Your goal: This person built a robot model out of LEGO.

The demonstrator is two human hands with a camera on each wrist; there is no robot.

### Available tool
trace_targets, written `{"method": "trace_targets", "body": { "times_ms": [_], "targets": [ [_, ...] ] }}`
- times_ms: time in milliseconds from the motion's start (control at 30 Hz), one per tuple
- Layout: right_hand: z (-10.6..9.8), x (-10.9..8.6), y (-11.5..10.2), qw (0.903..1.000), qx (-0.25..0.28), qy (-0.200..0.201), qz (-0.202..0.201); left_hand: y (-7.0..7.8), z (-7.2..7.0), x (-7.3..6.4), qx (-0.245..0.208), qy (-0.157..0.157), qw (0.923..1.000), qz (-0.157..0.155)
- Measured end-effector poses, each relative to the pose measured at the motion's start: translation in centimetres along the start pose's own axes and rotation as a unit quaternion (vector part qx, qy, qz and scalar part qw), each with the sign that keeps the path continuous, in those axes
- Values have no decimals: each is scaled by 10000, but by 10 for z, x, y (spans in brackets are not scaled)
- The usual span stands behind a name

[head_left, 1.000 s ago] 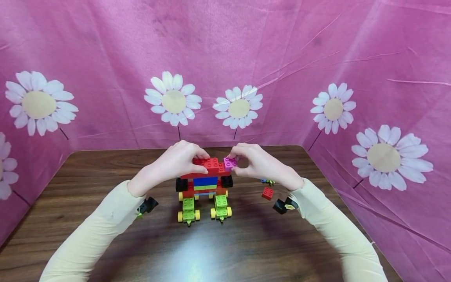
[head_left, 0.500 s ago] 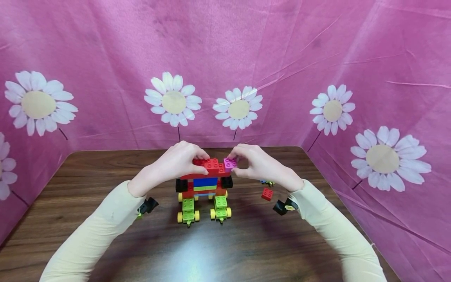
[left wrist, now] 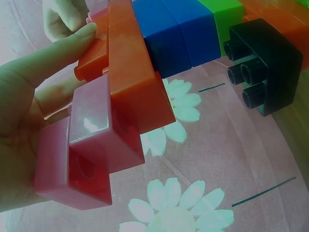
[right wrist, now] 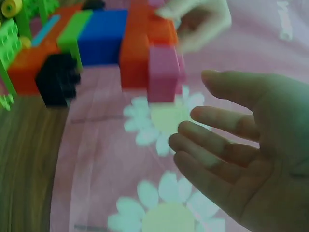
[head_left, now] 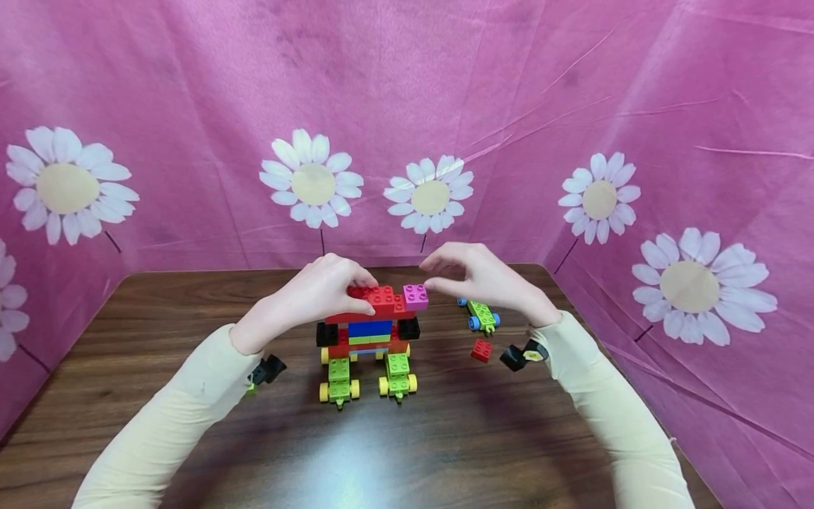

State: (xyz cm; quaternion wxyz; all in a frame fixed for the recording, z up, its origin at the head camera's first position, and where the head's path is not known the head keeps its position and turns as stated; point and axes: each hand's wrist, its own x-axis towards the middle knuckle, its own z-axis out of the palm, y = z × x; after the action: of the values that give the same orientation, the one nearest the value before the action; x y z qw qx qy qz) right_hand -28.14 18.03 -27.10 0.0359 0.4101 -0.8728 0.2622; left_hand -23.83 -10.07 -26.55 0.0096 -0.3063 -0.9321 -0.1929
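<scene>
A toy-brick structure stands mid-table on green wheeled bases point(head_left: 340, 382) with yellow wheels. Blue bricks point(head_left: 371, 329) fill its middle, flanked by black bricks point(head_left: 409, 328). My left hand point(head_left: 311, 288) grips the red brick point(head_left: 383, 300) on top, its thumb in front; its other fingers are partly hidden. At the top right end sits a pink brick point(head_left: 416, 297), its studs upward. Just right of it, apart, hovers my right hand point(head_left: 480, 274) with fingers loosely extended and holding nothing. The left wrist view shows more pink bricks point(left wrist: 91, 108) at the left end.
A green wheeled base point(head_left: 483, 316) with blue wheels lies right of the structure, near a loose red brick point(head_left: 481, 351). A daisy-print pink cloth point(head_left: 509, 85) encloses the brown wooden table point(head_left: 210, 297) at the back and sides.
My right hand has let go of the pink brick and moved up and to the right, uncovering the blue-wheeled base. The pink brick stays on the structure. My left hand keeps its grip.
</scene>
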Motion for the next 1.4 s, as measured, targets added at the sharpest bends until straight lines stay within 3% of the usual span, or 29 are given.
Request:
{"method": "trace_targets", "body": {
  "times_ms": [300,433,667,1100,1300,1400],
  "targets": [
    [-10,4,75,9901,239,671,1213,-1,-2,0,0,18,10000,-36],
    [-4,0,113,9821,264,662,1744,0,-3,-1,18,24,10000,-35],
    [20,-17,167,9762,8,265,2152,2,-2,0,54,7,10000,-31],
    [52,-33,205,9685,-476,-454,2400,2,0,0,52,-5,10000,-25],
    [54,-42,210,9666,-620,-388,2455,2,-1,0,135,11,9999,-26],
    [52,-47,210,9607,-845,-277,2628,2,-1,0,155,21,9999,-20]
  ]
}}
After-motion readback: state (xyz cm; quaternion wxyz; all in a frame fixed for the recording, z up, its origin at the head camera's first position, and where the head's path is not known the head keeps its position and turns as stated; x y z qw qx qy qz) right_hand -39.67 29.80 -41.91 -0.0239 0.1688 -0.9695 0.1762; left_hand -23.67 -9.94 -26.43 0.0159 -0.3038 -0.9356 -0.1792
